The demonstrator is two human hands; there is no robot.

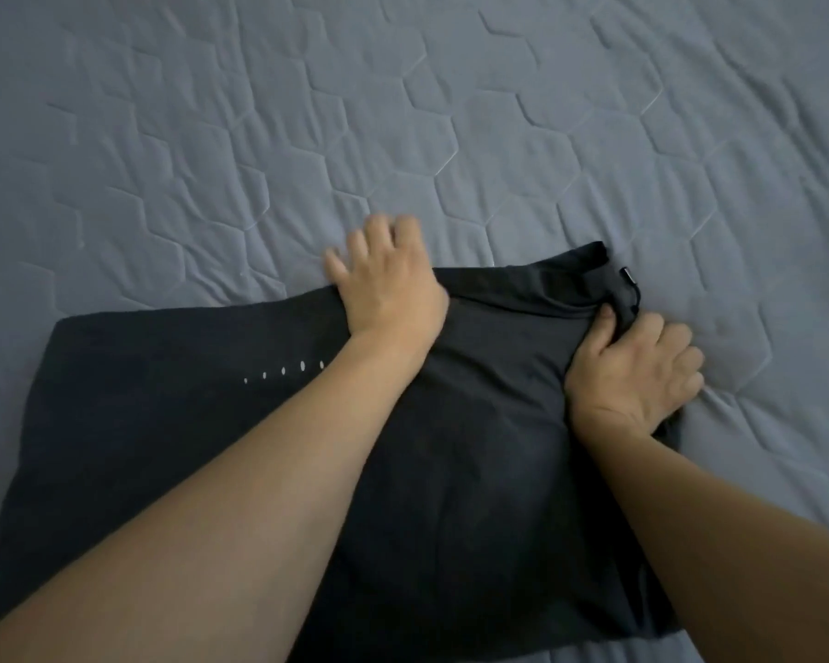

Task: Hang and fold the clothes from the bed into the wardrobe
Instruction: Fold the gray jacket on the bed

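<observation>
On the bed's near edge (403,112) we have 1 dark T-shirt (475,447) part-folded: our left hand (386,289) presses its far edge with straight fingers, our right hand (637,370) grips the collar end. Folding looks unfinished; no wardrobe shows.

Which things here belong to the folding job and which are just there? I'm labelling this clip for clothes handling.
Part of the job:
- dark garment, lying flat on the bed
- left hand, spread on the garment's far edge
- right hand, fingers pinching the garment near its collar

Just there:
- grey quilted bedcover under everything
</observation>
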